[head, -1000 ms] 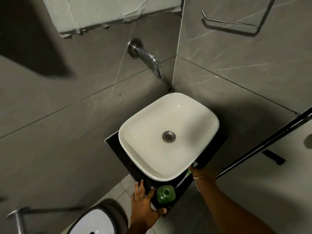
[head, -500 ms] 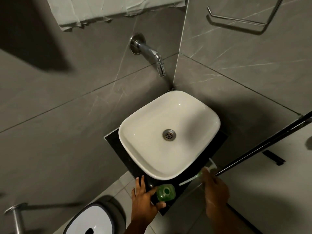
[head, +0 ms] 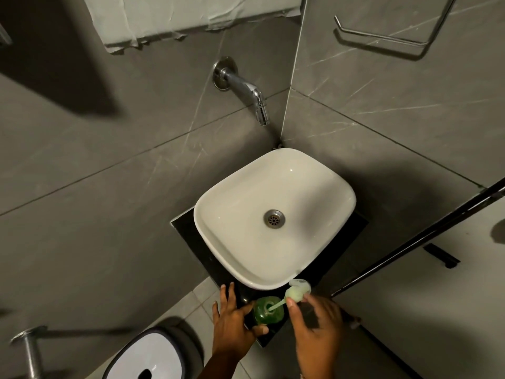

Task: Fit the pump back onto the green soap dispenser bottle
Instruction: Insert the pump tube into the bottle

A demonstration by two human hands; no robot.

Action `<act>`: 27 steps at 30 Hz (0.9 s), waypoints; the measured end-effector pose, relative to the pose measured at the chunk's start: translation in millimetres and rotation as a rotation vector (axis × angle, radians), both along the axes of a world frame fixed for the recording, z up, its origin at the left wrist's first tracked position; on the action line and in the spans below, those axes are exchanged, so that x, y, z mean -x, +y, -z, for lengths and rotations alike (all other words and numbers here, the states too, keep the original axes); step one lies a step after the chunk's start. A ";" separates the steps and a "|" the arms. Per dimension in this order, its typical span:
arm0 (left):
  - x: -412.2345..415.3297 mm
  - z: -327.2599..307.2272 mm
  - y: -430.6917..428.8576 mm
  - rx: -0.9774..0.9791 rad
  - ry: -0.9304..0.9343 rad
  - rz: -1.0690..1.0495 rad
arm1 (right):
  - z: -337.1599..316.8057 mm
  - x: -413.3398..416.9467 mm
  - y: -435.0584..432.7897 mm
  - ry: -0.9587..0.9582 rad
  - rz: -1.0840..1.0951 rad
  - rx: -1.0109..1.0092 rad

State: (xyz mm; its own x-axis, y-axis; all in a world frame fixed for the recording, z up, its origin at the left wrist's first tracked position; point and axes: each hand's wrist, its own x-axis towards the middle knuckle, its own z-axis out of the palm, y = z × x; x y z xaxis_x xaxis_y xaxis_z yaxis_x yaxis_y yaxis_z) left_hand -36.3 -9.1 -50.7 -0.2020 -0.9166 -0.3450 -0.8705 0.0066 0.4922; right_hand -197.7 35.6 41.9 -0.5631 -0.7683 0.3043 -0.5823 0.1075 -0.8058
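Note:
The green soap dispenser bottle (head: 268, 310) stands on the black counter (head: 273, 335) just in front of the white basin. My left hand (head: 232, 321) wraps around its left side, thumb under it and fingers spread. My right hand (head: 317, 321) pinches the pale pump (head: 296, 292) by its head, held tilted to the right of the bottle. The pump's thin tube slants down to the left, and its tip sits in the bottle's open neck.
The white basin (head: 232, 228) with a metal drain fills the black counter. A chrome tap (head: 246, 91) juts from the grey tiled wall. A white-lidded bin (head: 147, 359) stands on the floor at lower left. A dark door frame (head: 410, 242) runs along the right.
My right hand lifted the pump from the counter's right side and carried it left to the bottle; the tube tip now enters the neck. My left hand stayed on the bottle.

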 end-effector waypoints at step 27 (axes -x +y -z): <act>-1.6 9.0 -0.4 0.048 -0.015 -0.005 | 47.1 -30.2 -8.8 -0.111 -0.122 -0.267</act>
